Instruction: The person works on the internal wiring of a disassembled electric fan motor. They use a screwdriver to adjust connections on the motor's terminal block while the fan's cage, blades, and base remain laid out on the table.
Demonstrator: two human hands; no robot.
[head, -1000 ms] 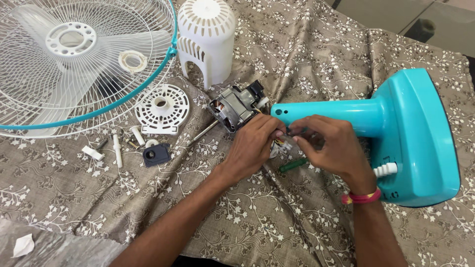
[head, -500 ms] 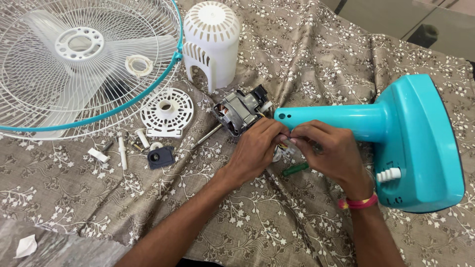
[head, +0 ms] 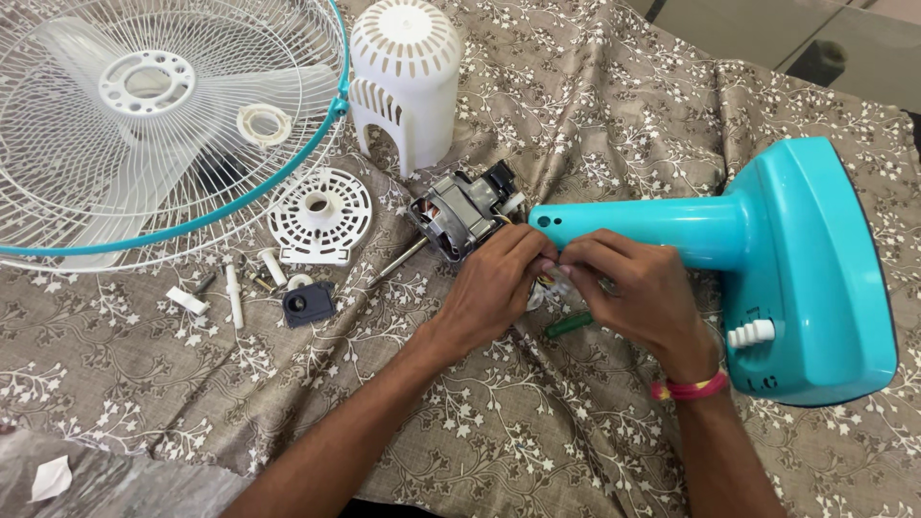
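Observation:
A turquoise fan stand (head: 767, 259) lies on its side on a patterned cloth, its neck pointing left. The bare fan motor (head: 460, 216) sits at the neck's end with its shaft sticking out toward the left. My left hand (head: 494, 288) and my right hand (head: 633, 293) meet just under the neck, fingertips pinched on small white wires or parts there. A green-handled tool (head: 570, 324) lies on the cloth beneath my hands. What exactly the fingers hold is hidden.
A white fan guard with blades (head: 144, 125) lies at the upper left. A white motor cover (head: 408, 77) stands behind the motor. A round white plate (head: 319, 213), a dark small part (head: 307, 304) and several white screws and pins (head: 230, 288) lie left of my arm.
The view has shifted slightly, so everything sits a bit lower and further right. My hands stay pinched together under the neck, with only small finger movements.

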